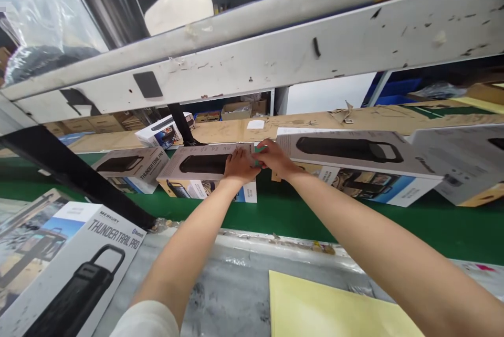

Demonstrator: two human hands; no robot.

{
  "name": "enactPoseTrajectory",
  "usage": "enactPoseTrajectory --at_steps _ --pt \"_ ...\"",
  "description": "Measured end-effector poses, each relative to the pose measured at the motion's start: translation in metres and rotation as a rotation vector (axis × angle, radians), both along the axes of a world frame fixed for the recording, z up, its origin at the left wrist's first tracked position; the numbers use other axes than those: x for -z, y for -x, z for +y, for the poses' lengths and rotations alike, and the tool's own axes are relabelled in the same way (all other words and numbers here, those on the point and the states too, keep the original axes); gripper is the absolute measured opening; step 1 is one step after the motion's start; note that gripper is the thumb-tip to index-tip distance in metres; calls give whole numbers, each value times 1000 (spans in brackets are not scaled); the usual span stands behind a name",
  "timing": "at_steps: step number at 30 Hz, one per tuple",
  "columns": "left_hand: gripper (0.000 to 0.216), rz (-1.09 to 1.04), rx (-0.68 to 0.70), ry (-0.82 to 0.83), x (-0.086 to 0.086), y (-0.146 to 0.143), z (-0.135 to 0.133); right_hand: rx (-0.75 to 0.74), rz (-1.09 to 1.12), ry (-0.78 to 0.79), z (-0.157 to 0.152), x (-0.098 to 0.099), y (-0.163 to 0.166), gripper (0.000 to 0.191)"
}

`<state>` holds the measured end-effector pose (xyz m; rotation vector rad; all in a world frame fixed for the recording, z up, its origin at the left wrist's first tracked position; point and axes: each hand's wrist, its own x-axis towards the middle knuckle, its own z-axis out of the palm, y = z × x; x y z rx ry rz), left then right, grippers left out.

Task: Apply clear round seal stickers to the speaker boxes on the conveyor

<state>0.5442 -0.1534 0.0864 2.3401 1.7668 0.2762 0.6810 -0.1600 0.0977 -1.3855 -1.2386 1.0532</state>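
On the green conveyor belt (283,216) lies a printed speaker box (205,161), its top showing a black speaker with a handle. My left hand (241,165) rests on the right end of its upper face, fingers stretched out and lying flat. Beside that end, my right hand (275,157) has its fingers curled in a pinch close to my left hand. Whatever is between those fingertips is too small to make out. Just right of my right hand sits another speaker box (346,148).
More boxes stand on the belt: a smaller-looking box (132,166) leftward and a grey box (464,164) at right. A large "Thunder Trail Pro" box (79,274) and a yellow sheet (326,305) lie on the near bench. A white shelf beam (236,72) crosses overhead; a black post (86,179) slants at left.
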Motion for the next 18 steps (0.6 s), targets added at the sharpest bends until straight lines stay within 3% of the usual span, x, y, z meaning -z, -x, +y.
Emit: enactPoseTrajectory --at_steps 8,12,18 --pt "82 -67 -48 -40 3 2 2 30 -135 71 29 17 13 32" --pt "88 -91 -69 -26 4 5 3 50 -224 65 31 21 17 36" --pt "79 -93 -43 -55 7 12 5 81 -253 62 24 23 24 36"
